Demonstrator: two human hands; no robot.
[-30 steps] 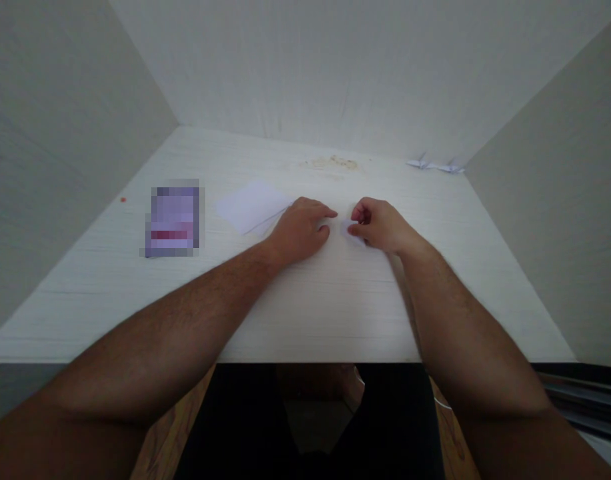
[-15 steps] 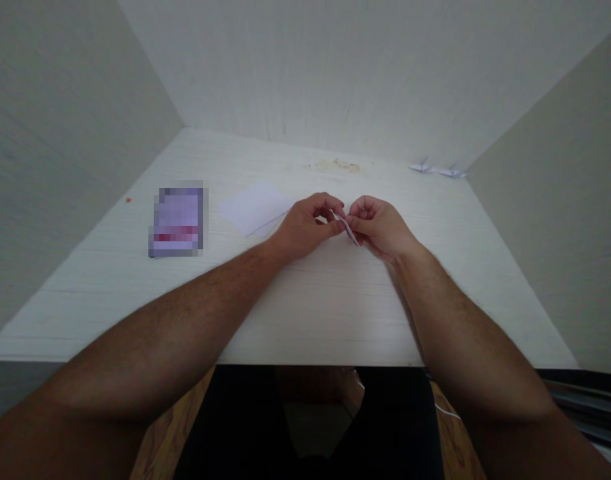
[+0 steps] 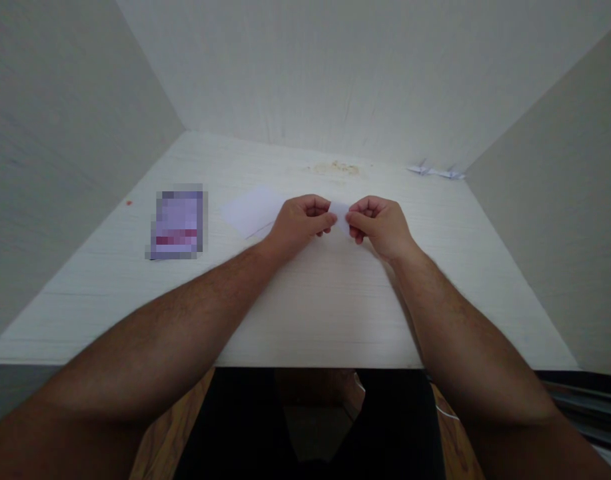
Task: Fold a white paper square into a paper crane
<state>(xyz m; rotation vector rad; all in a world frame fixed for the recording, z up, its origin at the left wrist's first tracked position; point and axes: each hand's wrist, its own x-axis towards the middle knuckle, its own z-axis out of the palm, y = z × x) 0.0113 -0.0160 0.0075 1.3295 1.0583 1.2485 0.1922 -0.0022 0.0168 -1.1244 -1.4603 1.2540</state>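
Note:
A small piece of white paper (image 3: 340,215) is stretched between my two hands above the middle of the white table (image 3: 325,313). My left hand (image 3: 308,219) pinches its left side between thumb and fingers. The right side is pinched by my right hand (image 3: 374,223). Just left of my left hand, white sheets of paper (image 3: 252,208) lie on the table, partly covered by that hand.
A blurred purple and red rectangular item (image 3: 178,220) lies on the left. Small folded white paper pieces (image 3: 435,172) rest at the back right. Walls enclose the table's back and sides. A yellowish stain (image 3: 342,167) marks the back.
My hands have moved slightly apart, my left hand shifting left. The held paper, earlier seen edge-on as a thin strip, now shows its flat face.

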